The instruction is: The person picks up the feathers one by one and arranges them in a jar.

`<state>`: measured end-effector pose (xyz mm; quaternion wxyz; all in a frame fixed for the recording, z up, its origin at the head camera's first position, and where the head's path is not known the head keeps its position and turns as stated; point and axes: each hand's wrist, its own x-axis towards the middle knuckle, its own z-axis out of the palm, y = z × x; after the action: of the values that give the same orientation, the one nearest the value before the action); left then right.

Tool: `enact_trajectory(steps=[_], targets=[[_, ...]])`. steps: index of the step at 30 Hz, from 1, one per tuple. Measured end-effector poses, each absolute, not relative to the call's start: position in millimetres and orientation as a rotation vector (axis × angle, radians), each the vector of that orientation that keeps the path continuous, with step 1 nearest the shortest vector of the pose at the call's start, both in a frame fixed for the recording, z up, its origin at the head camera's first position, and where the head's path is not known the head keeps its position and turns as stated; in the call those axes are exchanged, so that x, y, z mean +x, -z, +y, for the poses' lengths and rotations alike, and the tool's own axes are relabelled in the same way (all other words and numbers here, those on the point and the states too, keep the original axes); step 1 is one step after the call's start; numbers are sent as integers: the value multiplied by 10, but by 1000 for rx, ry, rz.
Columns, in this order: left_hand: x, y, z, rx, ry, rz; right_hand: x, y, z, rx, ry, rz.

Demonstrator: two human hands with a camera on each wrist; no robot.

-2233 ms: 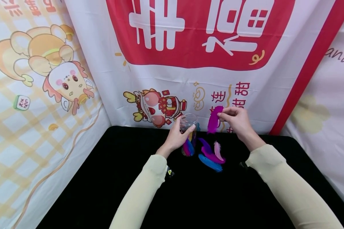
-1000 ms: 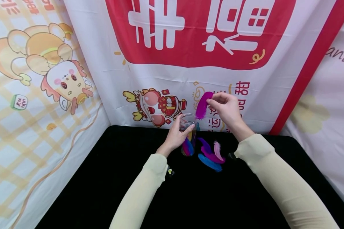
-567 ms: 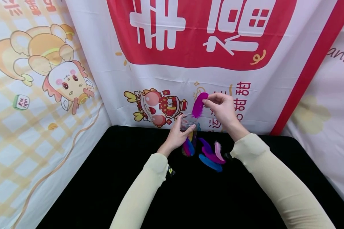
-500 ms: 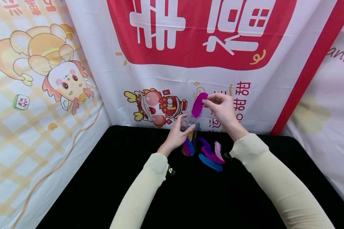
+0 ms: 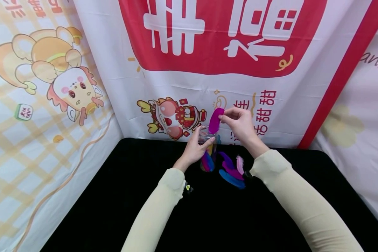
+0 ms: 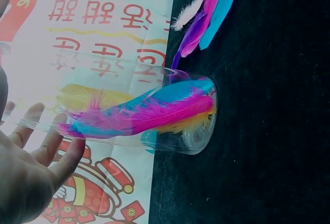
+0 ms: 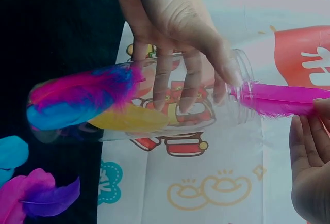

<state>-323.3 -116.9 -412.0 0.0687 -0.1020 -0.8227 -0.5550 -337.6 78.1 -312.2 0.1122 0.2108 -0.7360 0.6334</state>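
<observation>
A clear jar (image 7: 170,105) stands upright on the black table, with blue, pink and yellow feathers inside. My left hand (image 5: 193,148) grips it near the top, fingers round the back and thumb in front. My right hand (image 5: 240,126) pinches a magenta feather (image 5: 216,120) by its upper end. The feather's lower tip enters the jar's mouth, as the right wrist view shows. Beside the jar lie a blue feather (image 5: 232,179), a purple feather (image 5: 226,160), a second magenta feather (image 5: 234,171) and a pale pink feather (image 5: 240,164).
The black table (image 5: 176,224) ends at a white printed cloth (image 5: 113,66) hanging close behind the jar. A checked cloth (image 5: 50,164) hangs at the left side. The loose feathers lie right of the jar, below my right forearm.
My right hand has carried the magenta feather left to above the jar, then lowered its tip into the mouth. The left hand and jar have stayed in place.
</observation>
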Motion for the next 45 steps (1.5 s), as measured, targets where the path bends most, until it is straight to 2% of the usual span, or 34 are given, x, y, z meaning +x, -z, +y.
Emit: enact_trajectory(steps=[45], targets=[[-3205,4138,-1185,-361,1657,-2461,-3362,3231,773,626,-1722,-2299]])
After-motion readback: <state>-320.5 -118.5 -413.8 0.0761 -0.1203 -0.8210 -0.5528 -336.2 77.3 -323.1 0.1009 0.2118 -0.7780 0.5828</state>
